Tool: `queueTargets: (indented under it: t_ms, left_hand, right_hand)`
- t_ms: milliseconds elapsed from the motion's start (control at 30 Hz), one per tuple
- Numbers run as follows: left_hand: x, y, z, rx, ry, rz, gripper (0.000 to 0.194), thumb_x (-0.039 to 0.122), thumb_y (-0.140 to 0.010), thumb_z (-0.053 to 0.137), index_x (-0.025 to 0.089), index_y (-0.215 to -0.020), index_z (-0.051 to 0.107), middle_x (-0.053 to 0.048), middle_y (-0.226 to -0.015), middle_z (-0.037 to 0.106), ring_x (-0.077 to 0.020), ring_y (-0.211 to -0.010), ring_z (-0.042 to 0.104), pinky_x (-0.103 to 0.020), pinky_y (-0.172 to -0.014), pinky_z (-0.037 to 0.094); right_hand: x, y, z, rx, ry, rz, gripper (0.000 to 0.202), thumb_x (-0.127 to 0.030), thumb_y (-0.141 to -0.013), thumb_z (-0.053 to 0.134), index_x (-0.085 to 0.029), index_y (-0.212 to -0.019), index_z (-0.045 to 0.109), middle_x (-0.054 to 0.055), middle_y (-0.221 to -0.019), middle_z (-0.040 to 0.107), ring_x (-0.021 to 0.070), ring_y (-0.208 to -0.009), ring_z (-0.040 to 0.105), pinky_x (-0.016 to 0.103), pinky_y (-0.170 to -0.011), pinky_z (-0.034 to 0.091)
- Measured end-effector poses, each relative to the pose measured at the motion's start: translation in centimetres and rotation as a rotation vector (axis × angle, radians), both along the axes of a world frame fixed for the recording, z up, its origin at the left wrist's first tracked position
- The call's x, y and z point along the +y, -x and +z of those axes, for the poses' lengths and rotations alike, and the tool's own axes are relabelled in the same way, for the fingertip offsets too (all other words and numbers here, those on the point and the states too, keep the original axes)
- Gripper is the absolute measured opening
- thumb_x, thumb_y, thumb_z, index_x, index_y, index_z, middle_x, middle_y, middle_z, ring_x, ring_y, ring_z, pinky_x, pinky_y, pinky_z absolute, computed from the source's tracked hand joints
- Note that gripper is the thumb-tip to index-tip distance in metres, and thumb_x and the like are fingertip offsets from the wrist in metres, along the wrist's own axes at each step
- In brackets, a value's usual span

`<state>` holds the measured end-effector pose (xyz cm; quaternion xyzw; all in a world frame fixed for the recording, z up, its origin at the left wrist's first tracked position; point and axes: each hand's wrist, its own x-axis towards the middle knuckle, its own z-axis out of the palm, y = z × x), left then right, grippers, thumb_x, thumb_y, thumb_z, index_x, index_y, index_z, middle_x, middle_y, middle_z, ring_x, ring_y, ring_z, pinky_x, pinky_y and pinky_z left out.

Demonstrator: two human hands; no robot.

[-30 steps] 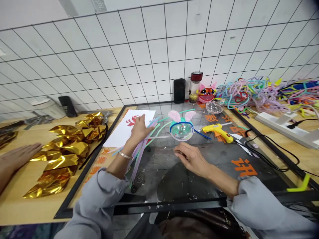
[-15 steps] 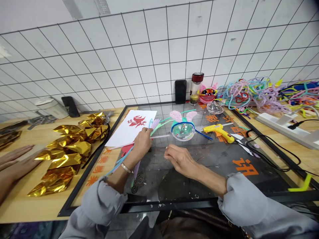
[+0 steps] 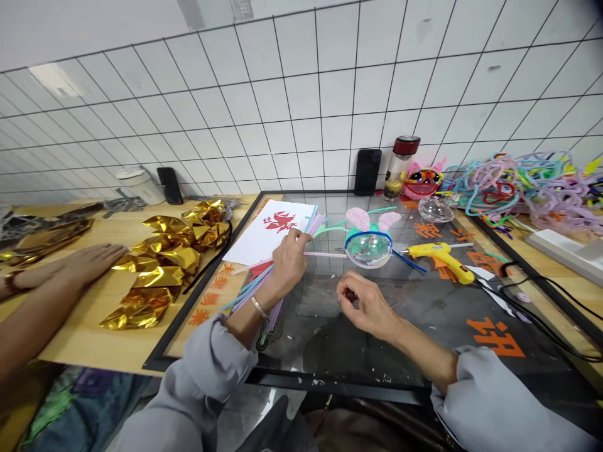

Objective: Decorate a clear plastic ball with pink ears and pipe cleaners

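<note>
My left hand [image 3: 291, 260] is wrapped round a bundle of purple and blue pipe cleaners [image 3: 317, 222]; their tails run down under my wrist. Loosely curled, my right hand [image 3: 367, 306] hovers over the dark glass panel [image 3: 330, 351], and nothing shows in its fingers. Just beyond it sits a clear plastic dome [image 3: 369, 249] with a blue rim, green fuzzy backing and pink ears. A blue pipe cleaner [image 3: 409, 261] sticks out at its right. The yellow glue gun [image 3: 445, 257] lies to the right of the dome.
White paper with a red cutout [image 3: 249, 242] lies left of the bundle. Gold foil [image 3: 160, 270] and another person's hands [image 3: 89, 263] are further left. Along the wall stand a phone [image 3: 367, 172], a bottle [image 3: 400, 166] and a pink-eared piece [image 3: 424, 179]. Tangled pipe cleaners [image 3: 504, 185] fill the right.
The view has swung left, so everything sits further right. My left hand still holds the bundle. My right hand's fingers have gone from a pinch to a looser curl.
</note>
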<state>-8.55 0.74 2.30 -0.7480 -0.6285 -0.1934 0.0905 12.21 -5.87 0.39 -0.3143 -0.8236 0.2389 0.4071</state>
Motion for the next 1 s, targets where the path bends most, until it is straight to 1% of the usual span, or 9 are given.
queueTargets:
  t_ms: [200,433,633,733,800,833,900,933,1000]
  left_hand:
    - [-0.6,0.2,1.1,-0.106,-0.085,0.023,0.046,-0.001,-0.078,0.053,0.023,-0.117,0.063,-0.008,-0.117,0.059,-0.0237,-0.101,0.063,-0.03,-0.069,0.05]
    - [-0.9,0.4,1.8,-0.192,-0.137,0.023,0.045,-0.002,-0.076,0.054,0.021,-0.114,0.062,-0.008,-0.114,0.058,-0.0209,-0.093,0.063,-0.029,-0.065,0.05]
    - [-0.9,0.0,1.9,-0.167,-0.127,0.036,0.042,0.0,-0.081,0.051,0.021,-0.116,0.063,-0.009,-0.114,0.057,-0.0228,-0.098,0.064,-0.028,-0.063,0.05]
    - [-1.0,-0.2,2.0,-0.156,-0.118,0.051,0.043,0.001,-0.082,0.05,0.022,-0.117,0.062,-0.008,-0.116,0.057,-0.0229,-0.099,0.064,-0.029,-0.064,0.05]
    - [-1.1,-0.3,2.0,-0.15,-0.117,0.045,0.044,0.001,-0.082,0.05,0.023,-0.119,0.061,-0.008,-0.116,0.057,-0.0223,-0.099,0.064,-0.029,-0.065,0.05]
    - [-1.1,-0.4,2.0,-0.147,-0.119,0.036,0.045,0.001,-0.082,0.049,0.023,-0.119,0.061,-0.007,-0.116,0.058,-0.022,-0.099,0.064,-0.029,-0.066,0.05]
    - [-1.2,-0.5,1.9,-0.146,-0.127,0.014,0.045,0.001,-0.083,0.049,0.023,-0.12,0.061,-0.007,-0.116,0.058,-0.0217,-0.1,0.063,-0.028,-0.066,0.05]
    - [-1.3,-0.6,1.8,-0.146,-0.131,0.006,0.045,0.001,-0.083,0.049,0.023,-0.12,0.061,-0.007,-0.115,0.058,-0.0217,-0.101,0.063,-0.028,-0.066,0.05]
    - [-1.3,-0.7,1.8,-0.147,-0.134,-0.001,0.044,0.001,-0.083,0.049,0.023,-0.12,0.061,-0.008,-0.115,0.058,-0.022,-0.102,0.063,-0.028,-0.066,0.05]
  right_hand:
    - [0.1,0.0,0.4,0.037,-0.026,-0.023,0.016,-0.007,-0.083,0.048,-0.021,-0.075,0.048,-0.002,-0.072,0.047,0.01,-0.063,0.046,0.023,-0.059,0.038]
    - [-0.1,0.1,1.4,0.025,-0.083,-0.012,0.015,-0.007,-0.087,0.045,-0.02,-0.083,0.052,-0.001,-0.074,0.051,0.0106,-0.064,0.049,0.023,-0.06,0.04]
    - [-0.4,0.3,2.6,-0.091,-0.314,-0.128,0.023,-0.009,-0.096,0.039,-0.022,-0.079,0.046,-0.002,-0.07,0.046,0.0121,-0.061,0.047,0.025,-0.058,0.038]
    - [-0.3,0.7,3.3,-0.124,-0.455,-0.223,0.02,-0.013,-0.099,0.045,-0.021,-0.081,0.05,0.0,-0.07,0.051,0.0137,-0.062,0.051,0.026,-0.059,0.041]
    - [0.1,1.2,3.6,-0.15,-0.549,-0.293,0.01,-0.012,-0.097,0.048,-0.017,-0.093,0.056,0.006,-0.08,0.062,0.0162,-0.073,0.059,0.026,-0.065,0.047]
    - [0.4,1.5,3.6,-0.184,-0.592,-0.333,0.012,-0.011,-0.097,0.048,-0.014,-0.103,0.058,0.011,-0.091,0.066,0.0179,-0.082,0.063,0.027,-0.069,0.049]
    - [1.2,2.2,3.5,-0.296,-0.657,-0.422,0.025,-0.01,-0.097,0.047,-0.01,-0.121,0.055,0.018,-0.115,0.068,0.0207,-0.094,0.066,0.029,-0.071,0.051]
    - [1.7,2.6,3.3,-0.352,-0.676,-0.451,0.028,-0.011,-0.097,0.046,-0.009,-0.124,0.054,0.019,-0.12,0.067,0.021,-0.092,0.067,0.029,-0.067,0.051]
    - [2.4,3.1,2.7,-0.448,-0.665,-0.481,0.028,-0.012,-0.097,0.046,-0.009,-0.123,0.057,0.018,-0.114,0.07,0.0203,-0.083,0.067,0.03,-0.063,0.049]
